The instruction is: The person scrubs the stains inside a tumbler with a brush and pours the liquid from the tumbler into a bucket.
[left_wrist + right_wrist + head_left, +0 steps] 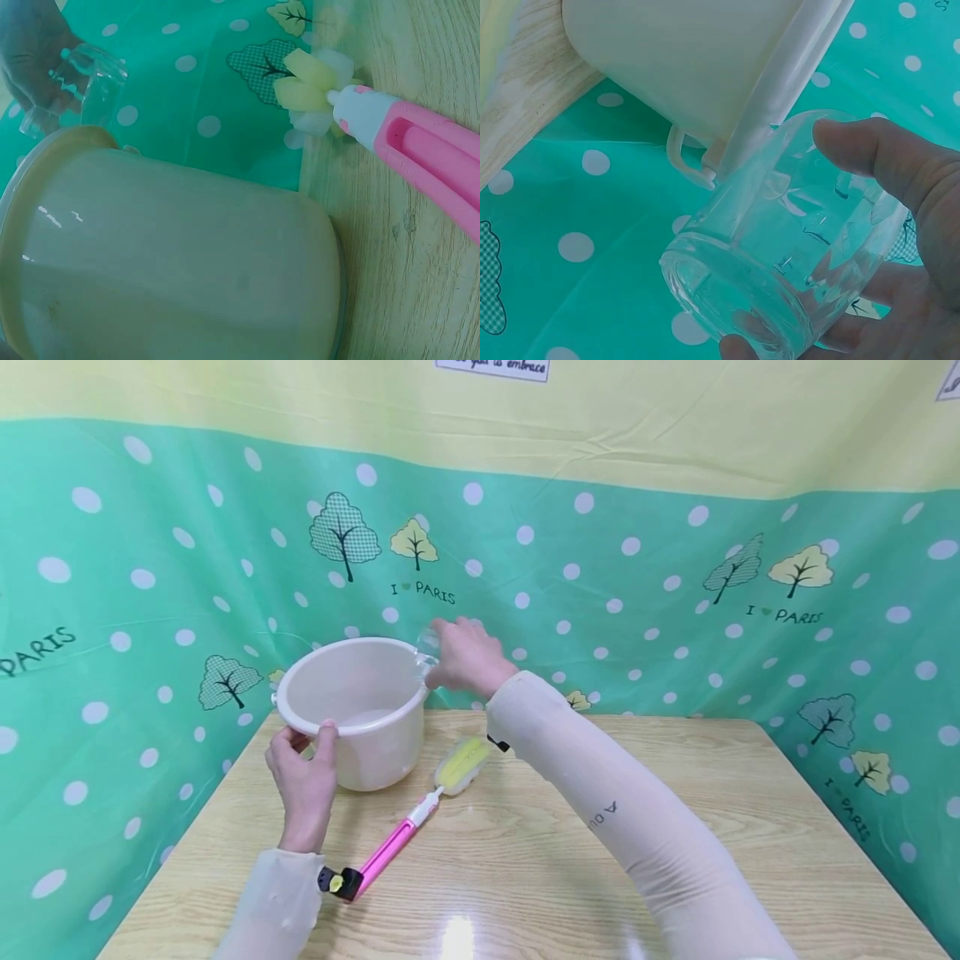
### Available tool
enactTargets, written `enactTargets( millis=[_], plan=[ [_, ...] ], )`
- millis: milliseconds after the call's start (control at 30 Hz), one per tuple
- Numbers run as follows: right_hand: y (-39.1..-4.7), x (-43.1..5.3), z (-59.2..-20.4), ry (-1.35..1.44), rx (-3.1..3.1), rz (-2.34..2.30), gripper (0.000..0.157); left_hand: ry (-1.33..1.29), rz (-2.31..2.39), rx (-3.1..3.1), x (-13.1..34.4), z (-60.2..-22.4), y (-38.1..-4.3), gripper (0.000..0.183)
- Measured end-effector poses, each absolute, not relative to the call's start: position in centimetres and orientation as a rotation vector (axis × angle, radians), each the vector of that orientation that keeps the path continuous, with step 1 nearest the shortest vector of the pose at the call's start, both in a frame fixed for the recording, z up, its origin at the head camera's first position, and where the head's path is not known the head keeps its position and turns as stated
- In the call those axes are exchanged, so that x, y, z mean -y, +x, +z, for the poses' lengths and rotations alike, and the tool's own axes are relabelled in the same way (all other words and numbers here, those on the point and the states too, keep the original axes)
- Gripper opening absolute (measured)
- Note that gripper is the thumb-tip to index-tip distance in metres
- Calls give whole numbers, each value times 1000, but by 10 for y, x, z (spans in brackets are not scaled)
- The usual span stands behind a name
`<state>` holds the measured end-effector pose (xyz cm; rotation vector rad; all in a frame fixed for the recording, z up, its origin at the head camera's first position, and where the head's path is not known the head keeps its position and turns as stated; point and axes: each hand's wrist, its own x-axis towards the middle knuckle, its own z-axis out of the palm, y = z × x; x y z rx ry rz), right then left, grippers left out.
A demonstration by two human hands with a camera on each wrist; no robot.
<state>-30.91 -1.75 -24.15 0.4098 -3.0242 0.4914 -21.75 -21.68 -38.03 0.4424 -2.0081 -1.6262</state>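
A white bucket (382,752) stands upright at the table's back left. My left hand (302,785) grips its near rim, the thumb over the edge; the left wrist view shows mostly the bucket's outer wall (172,247). My right hand (474,660) holds a clear glass (795,217) at the bucket's right rim, thumb on one side and fingers on the other. The glass is tilted; whether it touches the rim, I cannot tell. In front of the bucket lies a sponge bottle brush (390,853) with a pink handle and a yellow and white head.
The wooden table (600,843) reaches back to a green and yellow curtain (547,552) with dots and trees, which hangs close behind the bucket and along both sides. The brush lies slantwise between my two arms, its handle end near the left wrist camera (341,882).
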Motion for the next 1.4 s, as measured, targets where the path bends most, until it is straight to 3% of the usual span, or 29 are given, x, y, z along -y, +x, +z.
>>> enactTargets(
  millis=[1100,1400],
  plan=[
    [-310,25,-235,437,3056,381,86,448,-1645,2032,219,-382,-217,67],
    [-309,27,-233,457,3046,352,77,447,-1638,2027,219,-381,-218,66]
  ],
)
